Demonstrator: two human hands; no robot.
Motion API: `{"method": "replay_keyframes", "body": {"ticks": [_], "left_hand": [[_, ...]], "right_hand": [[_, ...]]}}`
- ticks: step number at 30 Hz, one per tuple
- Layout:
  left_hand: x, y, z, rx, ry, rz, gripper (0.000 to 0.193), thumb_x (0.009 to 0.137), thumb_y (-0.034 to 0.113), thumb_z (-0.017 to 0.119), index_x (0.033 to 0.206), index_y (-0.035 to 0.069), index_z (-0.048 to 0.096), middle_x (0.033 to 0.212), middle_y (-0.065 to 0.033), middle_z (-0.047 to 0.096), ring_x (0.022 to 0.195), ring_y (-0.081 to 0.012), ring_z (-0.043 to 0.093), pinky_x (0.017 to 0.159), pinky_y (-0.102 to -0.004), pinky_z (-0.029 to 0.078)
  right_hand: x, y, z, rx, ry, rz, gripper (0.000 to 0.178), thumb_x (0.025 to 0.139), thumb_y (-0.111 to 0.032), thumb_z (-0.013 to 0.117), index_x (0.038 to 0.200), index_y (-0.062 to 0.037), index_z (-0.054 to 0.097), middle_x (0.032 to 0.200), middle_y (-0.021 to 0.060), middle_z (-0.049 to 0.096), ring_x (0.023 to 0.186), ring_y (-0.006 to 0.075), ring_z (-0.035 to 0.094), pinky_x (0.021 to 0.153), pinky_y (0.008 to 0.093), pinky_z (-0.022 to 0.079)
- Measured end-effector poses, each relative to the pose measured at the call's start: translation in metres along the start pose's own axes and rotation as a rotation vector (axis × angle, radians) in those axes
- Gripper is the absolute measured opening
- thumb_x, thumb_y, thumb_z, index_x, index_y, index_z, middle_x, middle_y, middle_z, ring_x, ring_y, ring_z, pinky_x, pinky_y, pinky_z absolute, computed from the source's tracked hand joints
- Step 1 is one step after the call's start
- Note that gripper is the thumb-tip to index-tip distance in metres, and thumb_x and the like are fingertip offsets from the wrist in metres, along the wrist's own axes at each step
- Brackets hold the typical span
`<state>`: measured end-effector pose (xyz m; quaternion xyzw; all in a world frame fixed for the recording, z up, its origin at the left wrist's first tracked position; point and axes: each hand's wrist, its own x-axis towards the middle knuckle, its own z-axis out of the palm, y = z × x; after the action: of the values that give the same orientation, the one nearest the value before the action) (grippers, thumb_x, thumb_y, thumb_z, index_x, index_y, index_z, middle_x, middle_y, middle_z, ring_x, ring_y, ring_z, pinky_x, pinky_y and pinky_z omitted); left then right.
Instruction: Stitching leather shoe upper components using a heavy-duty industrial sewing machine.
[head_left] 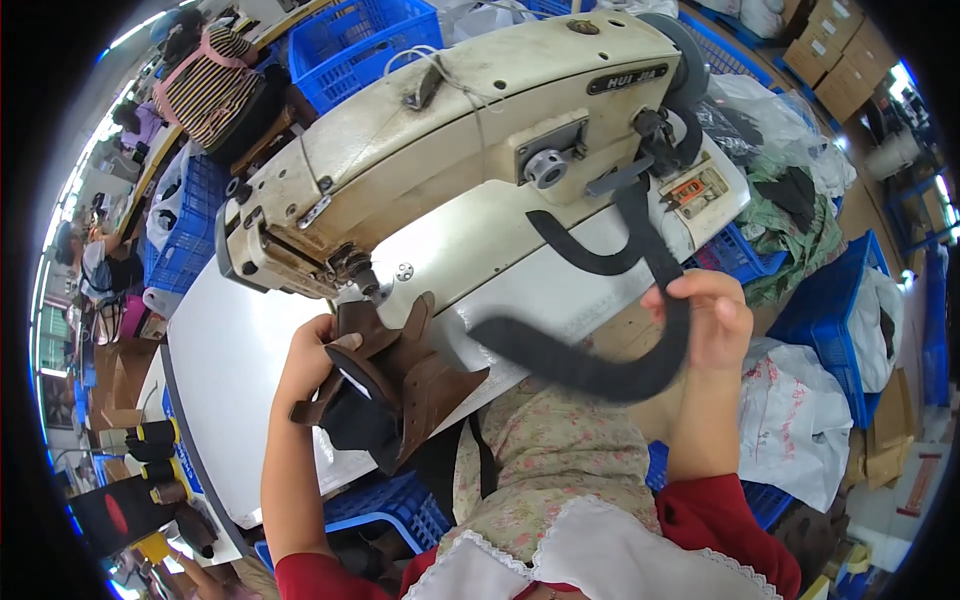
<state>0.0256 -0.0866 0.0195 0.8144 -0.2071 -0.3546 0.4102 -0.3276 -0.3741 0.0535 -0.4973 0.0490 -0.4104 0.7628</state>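
Observation:
My left hand (308, 362) grips a brown and black shoe upper (395, 385) and holds it just under the needle area (352, 268) of a cream industrial sewing machine (450, 130). My right hand (712, 318) pinches a long black padded strip (590, 368) that curves from the hand toward the shoe upper. A second black curved strip (590, 255) lies on the machine bed behind it, draped from the machine's right end.
The machine stands on a white table (225, 380). Blue plastic crates (365, 40) sit behind and to the right, with white bags (790, 420) and cardboard boxes (840, 60) beyond. A person in a striped top (205, 85) sits at the far left.

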Motion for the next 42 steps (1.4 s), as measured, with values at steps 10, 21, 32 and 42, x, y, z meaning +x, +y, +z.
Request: {"method": "replay_keyframes", "body": {"ticks": [10,21,32,42], "left_hand": [[-0.004,0.006,-0.005,0.225,0.05,0.036,0.025,0.079,0.019,0.077,0.092,-0.001,0.069,0.076,-0.004,0.065,0.07,-0.0106,0.059,0.064,-0.0291,0.048],[0.007,-0.003,-0.007,0.308,0.026,0.014,0.026,0.076,0.021,0.079,0.087,0.0,0.066,0.074,-0.0017,0.062,0.066,-0.0101,0.055,0.06,-0.0273,0.045],[0.002,0.007,-0.007,0.432,0.038,0.007,0.038,0.076,0.035,0.079,0.085,0.0,0.067,0.072,-0.0113,0.066,0.066,-0.0224,0.063,0.063,-0.0363,0.049],[0.004,0.015,-0.006,0.491,0.034,-0.021,0.042,0.075,0.04,0.078,0.077,0.0,0.067,0.068,-0.0128,0.066,0.064,-0.0252,0.064,0.061,-0.0374,0.049]], "right_hand": [[0.029,0.029,0.044,-0.325,-0.152,0.507,0.026,0.088,-0.001,0.066,0.114,0.002,0.061,0.089,0.0065,0.067,0.069,0.0105,0.059,0.063,0.0235,0.047],[0.074,0.092,0.145,-1.024,-0.602,0.202,0.028,0.079,-0.004,0.055,0.104,-0.001,0.066,0.092,0.0183,0.067,0.08,0.0313,0.065,0.073,0.0412,0.051],[0.055,0.105,0.189,-1.56,-0.792,-0.189,0.021,0.074,-0.009,0.064,0.093,-0.0014,0.063,0.085,0.0109,0.064,0.082,0.0266,0.064,0.07,0.0373,0.053],[0.071,0.153,0.146,-1.577,-0.836,0.241,0.023,0.08,-0.023,0.07,0.086,-0.0023,0.06,0.077,0.0165,0.066,0.078,0.0361,0.067,0.069,0.0464,0.053]]}}
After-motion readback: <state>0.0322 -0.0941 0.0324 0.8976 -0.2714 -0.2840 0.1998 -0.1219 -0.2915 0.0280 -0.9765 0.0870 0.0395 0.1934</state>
